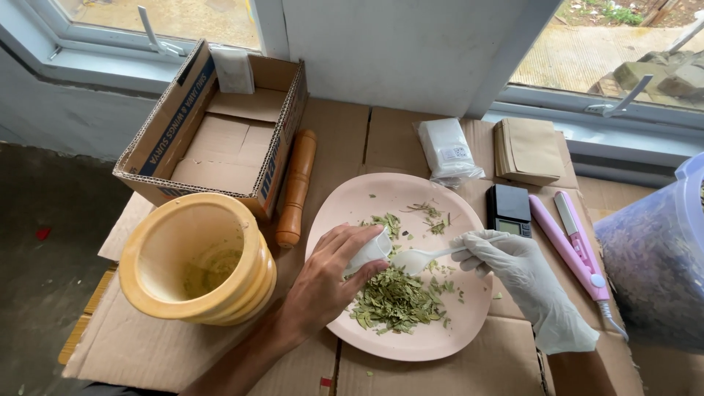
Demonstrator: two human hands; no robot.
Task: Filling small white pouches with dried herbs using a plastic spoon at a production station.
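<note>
A: Where is the white cup?

B: Centre of the frame; the white cup (370, 251) is tilted over the dried leaves (396, 299) on the pink plate (440, 341); the bare left hand (326, 282) is clamped around it.

A: And the right hand?

B: The gloved right hand (524, 275), fingers closed on a white spoon (422, 258), holds its bowl just beside the cup; a wooden mortar (198, 257) stands lower left; a pestle (297, 187) lies beside a cardboard box (220, 125).
</note>
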